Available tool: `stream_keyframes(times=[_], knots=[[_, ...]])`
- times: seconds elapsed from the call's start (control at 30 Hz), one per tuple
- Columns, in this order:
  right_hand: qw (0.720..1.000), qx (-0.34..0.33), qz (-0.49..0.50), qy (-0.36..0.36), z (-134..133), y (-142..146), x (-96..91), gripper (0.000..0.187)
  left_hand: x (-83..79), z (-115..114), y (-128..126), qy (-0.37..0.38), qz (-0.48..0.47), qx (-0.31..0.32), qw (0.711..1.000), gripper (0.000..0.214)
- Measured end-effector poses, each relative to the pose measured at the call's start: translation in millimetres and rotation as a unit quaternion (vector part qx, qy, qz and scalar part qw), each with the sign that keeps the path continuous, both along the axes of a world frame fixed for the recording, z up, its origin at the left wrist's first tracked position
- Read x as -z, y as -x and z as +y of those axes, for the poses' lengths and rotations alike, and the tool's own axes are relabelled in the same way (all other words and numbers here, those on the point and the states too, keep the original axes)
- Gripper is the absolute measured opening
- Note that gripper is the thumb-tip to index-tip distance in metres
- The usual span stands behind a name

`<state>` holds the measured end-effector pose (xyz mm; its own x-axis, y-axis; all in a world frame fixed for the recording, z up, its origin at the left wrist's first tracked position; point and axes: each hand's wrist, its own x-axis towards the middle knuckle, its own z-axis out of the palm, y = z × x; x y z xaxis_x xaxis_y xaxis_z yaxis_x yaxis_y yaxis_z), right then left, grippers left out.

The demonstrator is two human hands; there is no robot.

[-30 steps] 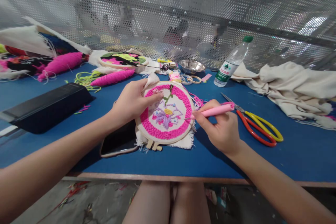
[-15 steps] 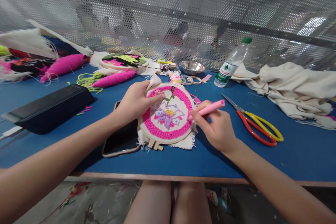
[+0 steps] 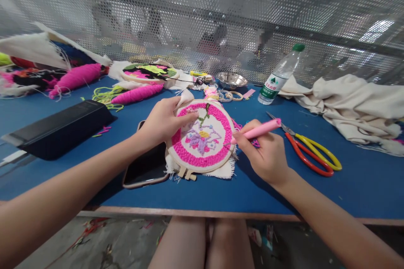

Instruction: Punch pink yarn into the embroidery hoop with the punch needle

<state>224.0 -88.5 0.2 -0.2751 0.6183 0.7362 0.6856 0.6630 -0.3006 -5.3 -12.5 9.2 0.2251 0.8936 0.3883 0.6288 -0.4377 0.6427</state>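
My left hand (image 3: 166, 119) grips the upper left rim of a round embroidery hoop (image 3: 202, 136), thumb lying over the front. White cloth stretched in it carries a thick pink loop ring around a purple flower with a yellow centre and a green stem. In my right hand (image 3: 265, 151) is a pink punch needle (image 3: 260, 129), held like a pen. Its thin metal tip is by the right side of the pink ring; whether it touches the cloth I cannot tell. The hoop's screw clamp (image 3: 187, 173) points toward me.
A phone (image 3: 147, 164) lies partly under the hoop, with a black box-like device (image 3: 61, 128) to the left. Scissors (image 3: 311, 151), a water bottle (image 3: 279, 77) and crumpled cloth (image 3: 356, 101) are on the right. Behind are pink yarn (image 3: 139, 93), another hoop (image 3: 150, 72) and a metal bowl (image 3: 232, 80).
My right hand has drawn the punch needle back to the right, away from the hoop, so its metal tip now shows. My left hand and the hoop stay put.
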Motion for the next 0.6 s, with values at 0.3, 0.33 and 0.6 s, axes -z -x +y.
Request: stream_keyframes(times=[0.3,0.33,0.6], knots=[[0.981,-0.001,-0.014,0.192,6.7,2.3,4.5,0.026,-9.8,-15.5,-2.3,-0.028,-0.077,0.057,0.995,0.03],[0.982,0.0,-0.018,0.186,6.3,2.8,5.2,0.025,-10.3,-17.0,-2.6,-0.032,-0.083,0.051,0.995,0.029],[0.98,-0.005,-0.023,0.198,8.0,1.4,5.3,0.024,-3.8,-10.2,-1.5,-0.016,-0.093,-0.007,0.996,0.029]])
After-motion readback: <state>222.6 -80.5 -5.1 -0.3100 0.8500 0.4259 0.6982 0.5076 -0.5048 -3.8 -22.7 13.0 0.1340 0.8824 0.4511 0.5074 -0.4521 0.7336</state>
